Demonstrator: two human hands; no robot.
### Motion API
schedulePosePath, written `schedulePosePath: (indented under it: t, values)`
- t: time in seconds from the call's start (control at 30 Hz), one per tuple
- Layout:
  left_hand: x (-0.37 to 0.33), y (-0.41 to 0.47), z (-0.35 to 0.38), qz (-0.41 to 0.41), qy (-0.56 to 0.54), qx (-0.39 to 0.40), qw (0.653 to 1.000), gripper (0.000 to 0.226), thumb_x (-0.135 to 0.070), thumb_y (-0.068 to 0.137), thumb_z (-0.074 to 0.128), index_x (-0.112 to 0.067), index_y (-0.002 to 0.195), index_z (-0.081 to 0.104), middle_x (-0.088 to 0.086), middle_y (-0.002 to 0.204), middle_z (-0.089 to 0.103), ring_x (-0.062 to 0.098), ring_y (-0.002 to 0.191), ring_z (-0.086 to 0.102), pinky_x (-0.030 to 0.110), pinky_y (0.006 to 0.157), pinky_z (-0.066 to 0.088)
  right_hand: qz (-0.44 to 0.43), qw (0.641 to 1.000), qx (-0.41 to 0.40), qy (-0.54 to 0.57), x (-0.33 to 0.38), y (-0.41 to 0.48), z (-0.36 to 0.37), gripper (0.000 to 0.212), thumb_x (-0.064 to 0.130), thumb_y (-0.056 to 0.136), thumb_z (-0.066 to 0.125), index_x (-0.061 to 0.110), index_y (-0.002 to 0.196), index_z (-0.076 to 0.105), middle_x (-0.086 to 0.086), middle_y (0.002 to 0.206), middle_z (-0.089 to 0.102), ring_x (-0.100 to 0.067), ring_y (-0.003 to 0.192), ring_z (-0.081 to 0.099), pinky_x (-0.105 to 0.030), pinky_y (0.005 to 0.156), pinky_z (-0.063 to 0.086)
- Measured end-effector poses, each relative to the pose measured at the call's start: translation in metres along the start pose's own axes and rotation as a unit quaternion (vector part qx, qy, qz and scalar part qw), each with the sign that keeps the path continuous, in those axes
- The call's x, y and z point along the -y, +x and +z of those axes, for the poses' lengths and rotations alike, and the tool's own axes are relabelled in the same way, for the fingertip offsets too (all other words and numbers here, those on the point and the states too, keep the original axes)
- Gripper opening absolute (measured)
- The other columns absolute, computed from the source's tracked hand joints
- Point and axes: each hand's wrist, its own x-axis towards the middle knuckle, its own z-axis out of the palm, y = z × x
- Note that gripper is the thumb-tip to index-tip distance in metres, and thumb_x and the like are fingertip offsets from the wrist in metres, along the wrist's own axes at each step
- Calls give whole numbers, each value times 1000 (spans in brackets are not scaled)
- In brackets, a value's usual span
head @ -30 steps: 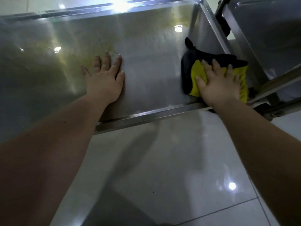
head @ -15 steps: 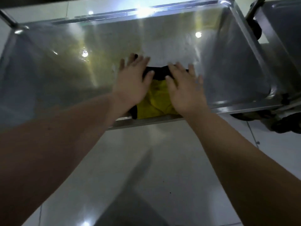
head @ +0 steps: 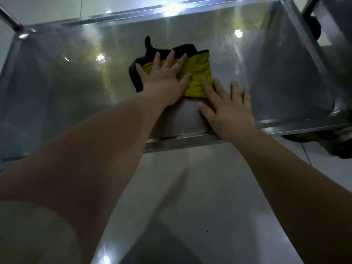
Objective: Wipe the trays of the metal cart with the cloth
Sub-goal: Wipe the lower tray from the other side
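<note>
Cloth (head: 201, 73), yellow with black edging, lay at the middle of the tray (head: 76, 82), farther from the near rim than half a second earlier. Left hand (head: 163, 80) pressed flat on it, fingers straight and spread. Right hand (head: 228, 109), previously sharing the cloth, rested flat on bare metal just right of it, forefinger tip at the cloth's near right edge; contact could not be confirmed. Hands were apart, neither gripping. Tiled floor (head: 190, 187) showed nearer than the rim.
</note>
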Motion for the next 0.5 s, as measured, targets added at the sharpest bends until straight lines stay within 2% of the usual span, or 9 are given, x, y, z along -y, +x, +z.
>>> schedulePosePath:
  t: [0.07, 0.2, 0.37, 0.5]
  values:
    - [4, 17, -6, -3, -3, 13, 1000, 62, -68, 95, 21, -51, 152, 3, -12, 165, -2, 26, 151, -7, 73, 109, -7, -4, 999, -6, -43, 2, 1, 2, 62, 59, 100, 19, 46, 151, -14, 11, 164, -8, -33, 150, -13, -53, 119, -10]
    - [8, 11, -6, 18, -9, 0, 1000, 61, -66, 95, 25, -51, 152, 8, -10, 165, 2, 25, 151, -5, 71, 110, -5, 6, 999, -17, -46, 2, 4, 2, 67, 60, 99, 20, 43, 152, -16, 10, 164, -8, -32, 150, -12, -53, 119, -9]
    - [30, -51, 0, 28, 1, -4, 1000, 61, -63, 96, 28, -50, 152, 9, -10, 165, 4, 25, 151, -1, 69, 112, 2, 6, 999, -31, -44, 0, 1, 7, 73, 66, 95, 21, 35, 156, -5, 13, 164, -5, -28, 151, -11, -51, 120, -8]
    - [48, -103, 3, 16, 14, 22, 1000, 62, -68, 93, 18, -52, 151, 1, -13, 164, -2, 22, 151, -6, 68, 112, 1, 4, 997, -20, -69, 0, 1, 8, 73, 65, 95, 17, 34, 156, -7, 11, 164, -10, -30, 150, -14, -53, 119, -9]
